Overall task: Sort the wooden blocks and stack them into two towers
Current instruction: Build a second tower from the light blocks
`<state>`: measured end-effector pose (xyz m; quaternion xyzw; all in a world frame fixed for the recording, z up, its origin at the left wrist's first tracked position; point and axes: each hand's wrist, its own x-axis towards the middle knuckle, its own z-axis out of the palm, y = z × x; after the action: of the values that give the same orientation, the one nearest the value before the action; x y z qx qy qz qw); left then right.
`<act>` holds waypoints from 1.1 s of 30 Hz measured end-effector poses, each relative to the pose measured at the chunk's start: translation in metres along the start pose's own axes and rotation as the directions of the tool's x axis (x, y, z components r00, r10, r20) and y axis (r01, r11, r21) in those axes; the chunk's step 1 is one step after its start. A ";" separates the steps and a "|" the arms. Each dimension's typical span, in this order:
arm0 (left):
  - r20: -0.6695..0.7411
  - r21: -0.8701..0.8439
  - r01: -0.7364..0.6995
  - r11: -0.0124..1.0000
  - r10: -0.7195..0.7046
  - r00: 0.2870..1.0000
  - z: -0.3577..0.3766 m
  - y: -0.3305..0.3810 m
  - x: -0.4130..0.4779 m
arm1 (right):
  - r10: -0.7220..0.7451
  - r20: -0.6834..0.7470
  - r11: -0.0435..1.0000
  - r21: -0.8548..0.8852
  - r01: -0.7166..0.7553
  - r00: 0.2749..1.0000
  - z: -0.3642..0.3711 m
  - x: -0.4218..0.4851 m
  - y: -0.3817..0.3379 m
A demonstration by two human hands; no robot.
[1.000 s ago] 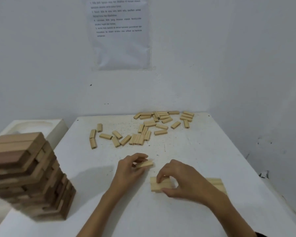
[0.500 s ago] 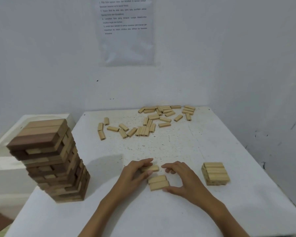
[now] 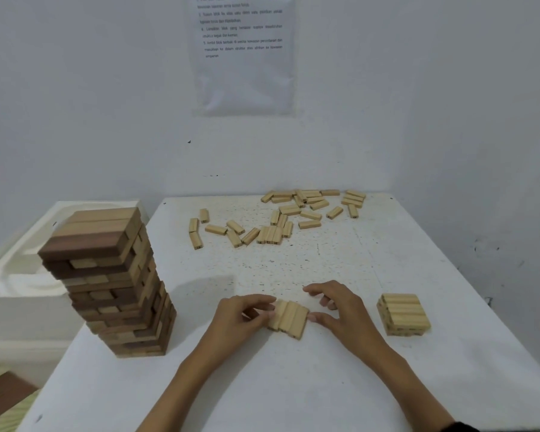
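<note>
Wooden blocks (image 3: pixel 289 318), three pale ones pressed side by side into a flat row, lie on the white table (image 3: pixel 293 385) at six o'clock, squarely between your two hands. Your left hand (image 3: pixel 240 316) grips the row's left edge, its fingers (image 3: pixel 270 314) curled against the outermost block and its forefinger reaching over the far corner. Your right hand (image 3: pixel 340 310) meets the row from the other side: only the thumb (image 3: pixel 317 318) touches the wood, pressing the right edge, while the other fingers are loosely bent, lifted off the blocks and grasping nothing. At four o'clock, just beyond your right hand and apart from it, a short stack (image 3: pixel 402 313) of the same pale blocks stands in crossed layers. At eight o'clock a tall tower (image 3: pixel 113 275) of larger, mixed dark and light brown blocks rises near the table's left edge, its layers slightly out of line. Loose blocks (image 3: pixel 270 234) of the pale kind lie scattered across the far end of the table from eleven to one o'clock, some side by side, others at odd angles. Past the table's left edge sits a white box (image 3: pixel 19 307). On the wall (image 3: pixel 75 88) at twelve o'clock hangs a printed sheet (image 3: pixel 243 73) of numbered lines; the numerals 4 and 5 show, and line 5 appears to begin "Ambil blok", but the rest is too soft to read.
</note>
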<state>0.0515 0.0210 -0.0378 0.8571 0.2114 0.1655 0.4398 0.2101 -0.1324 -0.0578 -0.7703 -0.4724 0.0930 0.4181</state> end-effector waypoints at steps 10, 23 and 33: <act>0.296 0.124 -0.130 0.984 0.088 0.951 -0.004 -0.010 0.019 | 0.058 0.106 0.977 -0.209 -0.035 0.993 0.009 -0.010 -0.013; 0.144 0.242 -0.148 0.959 0.115 0.983 0.000 -0.017 0.011 | 0.020 0.223 0.992 -0.128 0.009 0.975 0.003 0.002 -0.010; 0.118 0.178 -0.159 0.971 0.139 0.983 0.002 -0.015 0.010 | -0.032 0.201 0.984 -0.167 0.067 0.979 0.006 0.003 -0.015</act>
<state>0.0579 0.0319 -0.0502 0.9154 0.1377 0.1324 0.3543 0.1988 -0.1234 -0.0501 -0.7785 -0.5369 0.1171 0.3032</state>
